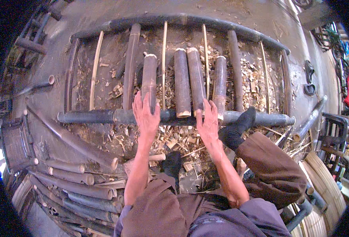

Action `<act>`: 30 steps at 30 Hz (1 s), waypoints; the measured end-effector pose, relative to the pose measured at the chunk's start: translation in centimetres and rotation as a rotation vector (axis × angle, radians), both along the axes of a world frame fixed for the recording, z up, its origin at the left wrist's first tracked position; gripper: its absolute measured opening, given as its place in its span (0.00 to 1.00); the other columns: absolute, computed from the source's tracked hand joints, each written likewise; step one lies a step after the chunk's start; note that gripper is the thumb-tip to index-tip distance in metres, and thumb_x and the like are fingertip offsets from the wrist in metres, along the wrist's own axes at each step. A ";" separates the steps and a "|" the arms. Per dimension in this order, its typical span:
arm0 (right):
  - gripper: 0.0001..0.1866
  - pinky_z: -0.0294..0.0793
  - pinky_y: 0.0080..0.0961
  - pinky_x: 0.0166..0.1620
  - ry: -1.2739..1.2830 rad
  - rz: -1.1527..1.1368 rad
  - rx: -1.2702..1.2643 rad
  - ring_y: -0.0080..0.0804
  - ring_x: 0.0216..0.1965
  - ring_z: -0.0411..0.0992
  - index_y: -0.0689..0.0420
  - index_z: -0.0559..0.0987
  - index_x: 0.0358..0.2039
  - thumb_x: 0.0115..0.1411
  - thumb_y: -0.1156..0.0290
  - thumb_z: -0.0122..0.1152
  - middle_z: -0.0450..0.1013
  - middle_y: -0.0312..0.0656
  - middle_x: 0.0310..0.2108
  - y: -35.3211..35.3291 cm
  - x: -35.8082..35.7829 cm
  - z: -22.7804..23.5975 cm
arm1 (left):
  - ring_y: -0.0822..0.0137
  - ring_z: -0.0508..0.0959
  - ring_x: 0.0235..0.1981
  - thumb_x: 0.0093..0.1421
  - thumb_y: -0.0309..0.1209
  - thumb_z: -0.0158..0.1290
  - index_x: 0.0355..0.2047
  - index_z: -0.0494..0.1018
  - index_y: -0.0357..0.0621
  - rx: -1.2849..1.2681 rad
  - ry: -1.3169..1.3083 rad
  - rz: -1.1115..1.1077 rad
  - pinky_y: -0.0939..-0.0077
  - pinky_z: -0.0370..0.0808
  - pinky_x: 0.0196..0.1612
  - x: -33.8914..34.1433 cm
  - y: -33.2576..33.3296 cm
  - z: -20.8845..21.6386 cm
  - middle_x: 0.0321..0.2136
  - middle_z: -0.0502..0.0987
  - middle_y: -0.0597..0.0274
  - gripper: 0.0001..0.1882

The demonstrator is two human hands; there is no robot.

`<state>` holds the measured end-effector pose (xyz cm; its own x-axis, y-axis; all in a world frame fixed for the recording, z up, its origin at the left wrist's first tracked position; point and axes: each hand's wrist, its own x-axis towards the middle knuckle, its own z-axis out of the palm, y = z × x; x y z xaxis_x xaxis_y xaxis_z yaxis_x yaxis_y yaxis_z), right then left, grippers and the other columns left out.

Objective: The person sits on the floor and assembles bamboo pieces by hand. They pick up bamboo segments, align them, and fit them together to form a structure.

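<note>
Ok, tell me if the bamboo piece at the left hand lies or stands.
Lying: the bamboo piece stretches roughly parallel to the nearby rung, left hand at its near end.

The left forearm (pixel 139 170) and right forearm (pixel 229 173) are pointing forward, bare. The left hand (pixel 147 117) is showing its back, fingers (pixel 146 103) standing apart; the right hand (pixel 208 125) is slanting leftward.
</note>
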<state>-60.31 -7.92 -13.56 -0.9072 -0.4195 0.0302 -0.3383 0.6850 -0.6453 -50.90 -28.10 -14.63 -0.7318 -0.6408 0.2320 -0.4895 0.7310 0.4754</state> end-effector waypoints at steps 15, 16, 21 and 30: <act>0.29 0.62 0.41 0.60 -0.278 0.034 -0.269 0.57 0.58 0.62 0.56 0.56 0.66 0.67 0.63 0.48 0.62 0.63 0.57 -2.7 -1.7 -1.9 | 0.53 0.76 0.49 0.57 0.38 0.56 0.60 0.59 0.33 1.185 0.308 -0.039 0.63 0.72 0.52 -4.1 5.0 -3.0 0.49 0.73 0.48 0.34; 0.30 0.59 0.39 0.63 -0.311 0.008 -0.357 0.55 0.62 0.59 0.58 0.56 0.66 0.67 0.62 0.47 0.59 0.61 0.61 -2.2 -1.7 -2.0 | 0.57 0.78 0.45 0.58 0.36 0.55 0.58 0.62 0.35 1.498 0.380 0.007 0.65 0.76 0.48 -4.1 4.9 -1.5 0.46 0.75 0.52 0.31; 0.28 0.61 0.29 0.59 -0.620 -0.178 -0.397 0.38 0.55 0.66 0.53 0.55 0.67 0.69 0.62 0.45 0.66 0.49 0.57 -2.2 1.0 -1.1 | 0.66 0.79 0.33 0.60 0.41 0.54 0.45 0.71 0.41 1.767 0.300 0.243 0.69 0.77 0.35 -1.0 2.0 -1.3 0.36 0.77 0.60 0.19; 0.34 0.65 0.43 0.57 0.197 -0.271 0.275 0.54 0.56 0.63 0.57 0.63 0.62 0.57 0.64 0.61 0.67 0.59 0.50 2.2 -1.9 0.6 | 0.66 0.69 0.51 0.60 0.43 0.57 0.57 0.63 0.33 1.375 0.216 0.116 0.71 0.62 0.58 -1.3 3.9 0.4 0.50 0.72 0.55 0.32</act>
